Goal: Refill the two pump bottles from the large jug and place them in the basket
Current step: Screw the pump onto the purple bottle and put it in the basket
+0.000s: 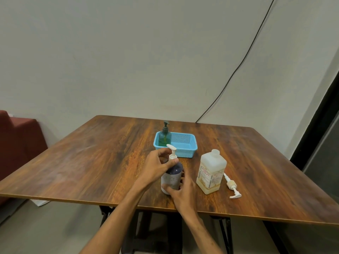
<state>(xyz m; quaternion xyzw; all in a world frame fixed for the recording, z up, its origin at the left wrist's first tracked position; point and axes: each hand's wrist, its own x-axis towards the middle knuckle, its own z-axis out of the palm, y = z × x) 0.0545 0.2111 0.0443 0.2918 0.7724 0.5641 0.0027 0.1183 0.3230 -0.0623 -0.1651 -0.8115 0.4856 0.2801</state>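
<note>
A dark purple pump bottle (173, 174) with a white pump head (172, 150) stands on the wooden table (91, 162). My left hand (159, 164) grips the collar at the base of the pump. My right hand (180, 190) wraps the bottle's lower body. A teal pump bottle (164, 136) with a dark pump stands upright in the left end of the blue basket (185, 148). The large white jug (211, 172) stands uncapped to the right of my hands, a little pale liquid at its bottom.
A loose white pump (231, 186) lies on the table right of the jug. A black cable (244, 57) runs down the wall behind. A red seat (16, 143) is at the far left. The near table edge is just below my wrists.
</note>
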